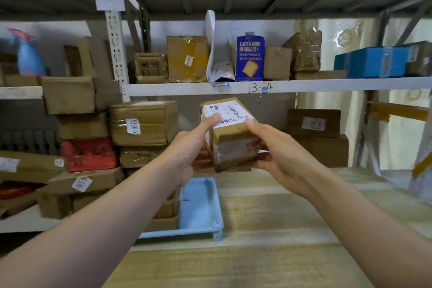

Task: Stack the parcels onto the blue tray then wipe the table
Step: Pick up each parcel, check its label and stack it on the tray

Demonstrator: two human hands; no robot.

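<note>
Both my hands, left [191, 147] and right [275, 154], clamp one parcel [230, 133] in the air. Blue tray [198, 206] sits below my left hand, looks empty. Stacking barely begun, wiping untouched.

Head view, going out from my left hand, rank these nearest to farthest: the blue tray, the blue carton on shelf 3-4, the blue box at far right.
From the left hand:
1. Blue tray, just below it.
2. Blue carton, up on the shelf behind.
3. Blue box, far right.
</note>
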